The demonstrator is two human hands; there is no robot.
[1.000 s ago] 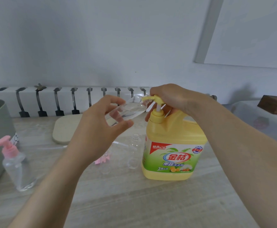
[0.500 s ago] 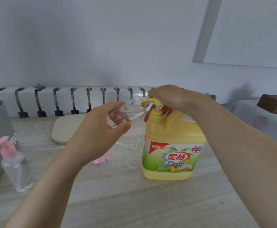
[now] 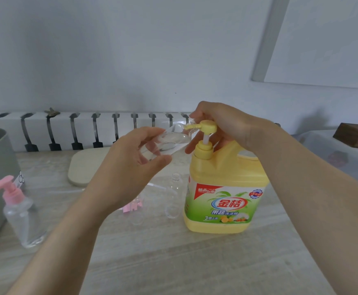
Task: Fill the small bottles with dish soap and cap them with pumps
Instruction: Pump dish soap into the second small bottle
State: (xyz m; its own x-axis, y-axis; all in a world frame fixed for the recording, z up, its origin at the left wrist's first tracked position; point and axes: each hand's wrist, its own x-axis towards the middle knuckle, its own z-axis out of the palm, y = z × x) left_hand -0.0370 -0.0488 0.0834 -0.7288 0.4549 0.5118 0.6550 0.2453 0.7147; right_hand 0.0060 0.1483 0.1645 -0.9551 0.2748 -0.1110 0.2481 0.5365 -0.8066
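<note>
Head view: left hand (image 3: pixel 129 167) pinches a clear small bottle (image 3: pixel 169 141) tipped on its side, long axis running toward the right hand (image 3: pixel 222 124), mouth touching the yellow pump spout (image 3: pixel 192 126). That right hand rests curled beside the pump head (not visibly gripping it) atop the dish soap jug (image 3: pixel 225 188). Below the hands stands an uncapped bottle (image 3: pixel 173 196); far left, a pink-pumped bottle (image 3: pixel 22 216). Open tabletop (image 3: pixel 173 262) lies nearer the body.
</note>
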